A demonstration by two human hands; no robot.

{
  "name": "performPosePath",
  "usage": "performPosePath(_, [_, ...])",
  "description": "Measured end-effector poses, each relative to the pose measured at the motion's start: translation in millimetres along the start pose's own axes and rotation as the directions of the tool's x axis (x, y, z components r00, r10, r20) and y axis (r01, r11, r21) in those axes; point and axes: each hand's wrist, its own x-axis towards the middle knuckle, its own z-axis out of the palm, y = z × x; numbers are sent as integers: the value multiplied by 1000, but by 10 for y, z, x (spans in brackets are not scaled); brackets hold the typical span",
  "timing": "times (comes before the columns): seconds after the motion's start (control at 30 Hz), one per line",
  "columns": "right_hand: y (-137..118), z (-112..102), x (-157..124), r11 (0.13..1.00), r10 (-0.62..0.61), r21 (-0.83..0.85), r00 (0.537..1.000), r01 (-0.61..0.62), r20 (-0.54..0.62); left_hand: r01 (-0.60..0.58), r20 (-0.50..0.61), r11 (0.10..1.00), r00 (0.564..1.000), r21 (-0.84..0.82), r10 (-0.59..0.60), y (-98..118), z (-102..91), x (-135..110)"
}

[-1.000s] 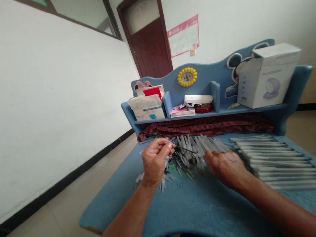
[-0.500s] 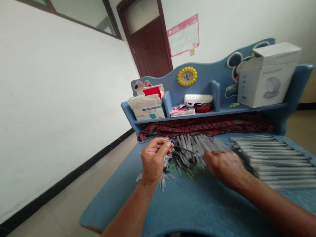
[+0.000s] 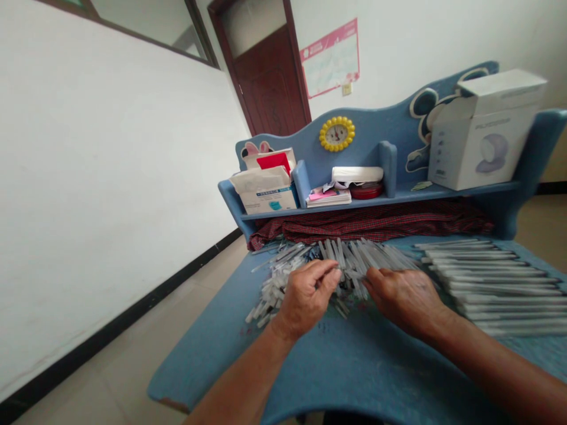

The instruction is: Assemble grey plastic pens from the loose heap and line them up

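Note:
My left hand (image 3: 310, 295) is closed in a pinch, thumb against forefinger, on a thin dark pen refill that is now mostly hidden. Just to its right, my right hand (image 3: 405, 295) is closed round a translucent pen barrel; its fingers cover most of it. Both hands are low over the blue desk (image 3: 345, 360), fingertips a short gap apart. Behind them lies a heap of clear pen barrels (image 3: 376, 254). Short whitish translucent pieces (image 3: 270, 295), perhaps pen caps, are piled left of my left hand.
At the right, several pens (image 3: 500, 286) lie side by side in a row. A red checked cloth (image 3: 376, 226) runs under the blue shelf (image 3: 411, 193). The shelf bears a mask box (image 3: 270, 200), a red round tin (image 3: 367, 191) and a white carton (image 3: 478, 141).
My left hand has moved right, close to my right hand, and the dark refill that stretched between them hardly shows. The whitish pieces at the left are more exposed. My right hand has barely moved.

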Motion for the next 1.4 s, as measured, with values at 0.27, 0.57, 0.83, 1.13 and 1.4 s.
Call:
performPosePath(0.27, [19,-10,0,999,34,-20,999,-33,28,43,262,925,953,378,-151,-368,-39,102])
performPosePath(0.57, [15,0,2,1000,23,-7,998,-23,55,-76,380,728,887,681,-262,-462,61,69])
performPosePath(0.83, [-14,-14,-2,1000,23,6,997,-23,71,-80,343,660,897,747,-280,-413,119,81])
performPosePath(1.13, [-26,17,-17,1000,-6,19,999,5,52,9,313,744,903,669,-293,-443,135,106])
performPosePath(1.4, [-31,27,-6,999,-24,38,999,23,48,513,184,779,858,-360,-480,-327,61,164])
